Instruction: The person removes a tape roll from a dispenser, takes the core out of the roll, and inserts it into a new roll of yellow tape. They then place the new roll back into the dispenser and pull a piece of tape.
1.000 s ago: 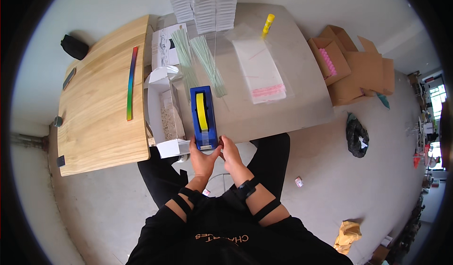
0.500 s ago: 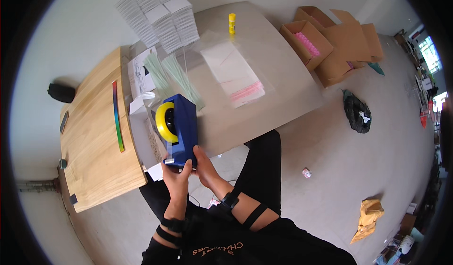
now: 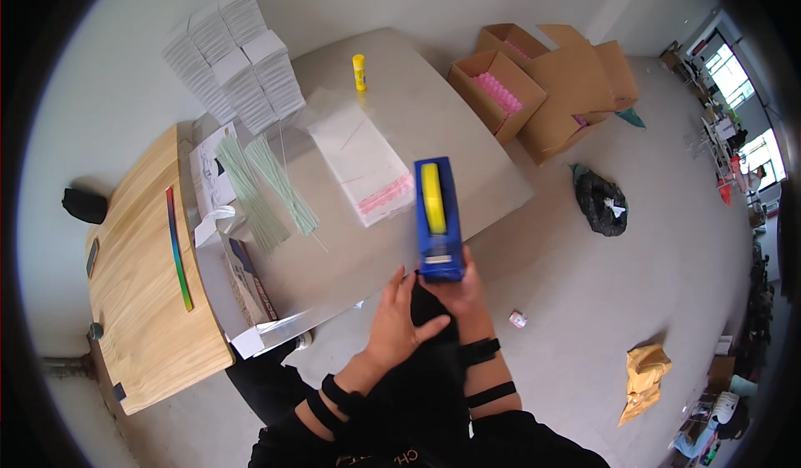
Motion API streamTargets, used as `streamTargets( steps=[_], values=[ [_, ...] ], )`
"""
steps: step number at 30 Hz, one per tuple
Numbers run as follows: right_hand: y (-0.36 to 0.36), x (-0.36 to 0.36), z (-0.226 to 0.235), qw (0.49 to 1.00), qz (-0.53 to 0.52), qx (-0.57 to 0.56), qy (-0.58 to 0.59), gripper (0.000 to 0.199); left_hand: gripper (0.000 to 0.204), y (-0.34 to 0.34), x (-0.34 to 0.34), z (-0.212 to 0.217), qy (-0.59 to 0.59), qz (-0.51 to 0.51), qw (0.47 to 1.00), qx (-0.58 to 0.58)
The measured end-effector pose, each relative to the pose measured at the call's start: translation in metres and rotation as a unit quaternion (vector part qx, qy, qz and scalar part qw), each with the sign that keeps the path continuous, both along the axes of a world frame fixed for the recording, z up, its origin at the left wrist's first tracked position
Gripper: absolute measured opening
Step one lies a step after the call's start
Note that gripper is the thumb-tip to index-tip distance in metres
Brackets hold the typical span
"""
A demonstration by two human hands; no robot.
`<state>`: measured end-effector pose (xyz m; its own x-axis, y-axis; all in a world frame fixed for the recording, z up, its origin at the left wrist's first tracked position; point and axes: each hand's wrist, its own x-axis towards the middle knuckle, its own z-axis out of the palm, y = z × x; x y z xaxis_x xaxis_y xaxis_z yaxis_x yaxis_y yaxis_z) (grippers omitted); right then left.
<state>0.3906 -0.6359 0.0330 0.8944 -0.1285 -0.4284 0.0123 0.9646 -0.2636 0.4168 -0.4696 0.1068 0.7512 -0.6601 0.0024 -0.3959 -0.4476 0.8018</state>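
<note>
A blue tape dispenser with a yellow wheel is held up over the right front part of the grey table, slightly blurred. Its near end rests in my right hand, whose fingers wrap round it. Just left of it, my left hand holds nothing, with thumb and fingers apart; its fingertips come close to the dispenser's near end. Beyond the dispenser lie clear bags with pink edges on the table.
Two bundles of pale green strips, a yellow glue stick and stacked white boxes are on the table. An open box stands beside the wooden board. Cardboard cartons and a black bag sit at right.
The tape dispenser has moved right, away from the open box, and turned so its narrow side faces up. My left hand has let go; my right hand keeps hold. The view has shifted.
</note>
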Motion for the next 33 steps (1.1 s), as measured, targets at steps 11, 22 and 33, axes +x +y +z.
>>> streamTargets(
  steps=[11, 22, 33],
  values=[
    [-0.118, -0.001, -0.037, 0.978, -0.049, 0.097, 0.178, 0.048, 0.032, 0.127, 0.007, -0.019, 0.300, 0.073, 0.951, 0.020],
    [-0.126, 0.011, -0.061, 0.970, -0.085, -0.015, 0.227, 0.042, 0.027, 0.239, -0.032, 0.009, 0.423, 0.291, 0.850, -0.118],
    [-0.119, -0.040, -0.092, 0.848, -0.230, -0.191, 0.438, 0.045, 0.058, 0.264, 0.051, -0.036, -0.019, 0.507, 0.862, 0.006]
  ],
)
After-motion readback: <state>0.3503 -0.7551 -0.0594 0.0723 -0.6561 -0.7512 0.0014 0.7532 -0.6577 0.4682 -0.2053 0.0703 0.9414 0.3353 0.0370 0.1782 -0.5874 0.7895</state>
